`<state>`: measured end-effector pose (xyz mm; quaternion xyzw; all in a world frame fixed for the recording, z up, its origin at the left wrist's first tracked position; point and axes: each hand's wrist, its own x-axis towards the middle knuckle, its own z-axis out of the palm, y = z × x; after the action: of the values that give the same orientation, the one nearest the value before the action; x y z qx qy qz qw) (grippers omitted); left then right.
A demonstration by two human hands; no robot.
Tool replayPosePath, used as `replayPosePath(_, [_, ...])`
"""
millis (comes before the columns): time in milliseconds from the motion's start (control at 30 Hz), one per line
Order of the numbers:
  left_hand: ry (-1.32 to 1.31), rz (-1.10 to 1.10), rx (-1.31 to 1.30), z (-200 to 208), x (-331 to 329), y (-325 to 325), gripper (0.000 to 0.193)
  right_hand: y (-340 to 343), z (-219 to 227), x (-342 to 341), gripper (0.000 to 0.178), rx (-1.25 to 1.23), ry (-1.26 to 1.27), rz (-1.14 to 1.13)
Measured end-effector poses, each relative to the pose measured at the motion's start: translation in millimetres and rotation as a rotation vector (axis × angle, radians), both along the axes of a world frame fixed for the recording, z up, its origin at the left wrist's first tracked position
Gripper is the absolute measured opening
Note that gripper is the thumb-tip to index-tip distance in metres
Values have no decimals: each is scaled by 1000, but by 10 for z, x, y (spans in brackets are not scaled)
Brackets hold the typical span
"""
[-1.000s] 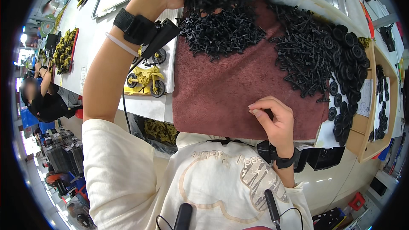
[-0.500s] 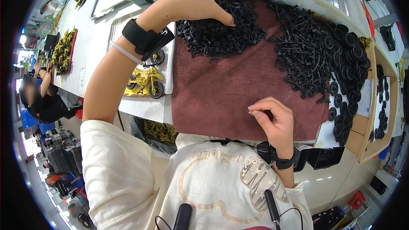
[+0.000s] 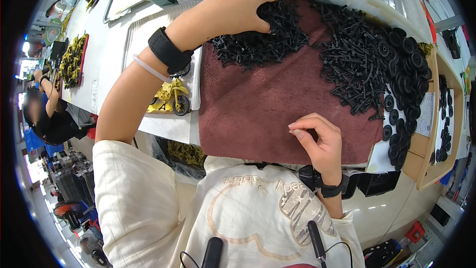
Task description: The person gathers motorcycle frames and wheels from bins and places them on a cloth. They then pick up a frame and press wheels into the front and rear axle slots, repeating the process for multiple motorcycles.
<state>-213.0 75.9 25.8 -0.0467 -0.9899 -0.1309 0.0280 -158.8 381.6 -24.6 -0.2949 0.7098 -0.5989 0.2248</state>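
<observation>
Head view: both bare hands were over the dark-red, soft fabric cloth (image 3: pixel 248 114), well apart from each other.
Left hand: the left hand (image 3: pixel 240 12) was over the far-left part of the cloth, its thumb and fingers spread apart. Its palm side was hidden, so I could not tell if any part was gripped.
Right hand: the right hand (image 3: pixel 323 141) was over the near-right part of the cloth, thumb and forefinger together at the tips, with no part visible between them.
Black pile: small, branching black plastic pieces (image 3: pixel 270 47) lay heaped on the far-left part of the cloth, under the left hand.
Rods and wheels: thin black plastic rods (image 3: pixel 352 62) covered the cloth's right part; round black wheels (image 3: pixel 406 74) lay around its right edge.
Yellow motorcycle: a yellow plastic toy motorcycle with black wheels (image 3: pixel 171 94) was beside the cloth's left edge.
Step in hand: in my judgement, handling the heaped pieces.
Next move: it seemed to call for careful separating, because tangled pieces could drag neighbours along.
</observation>
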Motion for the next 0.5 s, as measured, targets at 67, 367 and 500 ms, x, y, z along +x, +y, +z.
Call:
replayPosePath(67, [-40,-19,26,-1,-15,-2,57,0,-4,0,10,1,-6,1])
replayPosePath(367, [-13,-110,-6,128,-62,-74,46,-4,-14,-10,11,-11,-4,-6])
replayPosePath(500, [-50,-108,47,81,-44,-57,46,-14,0,-5,11,-14,-14,3])
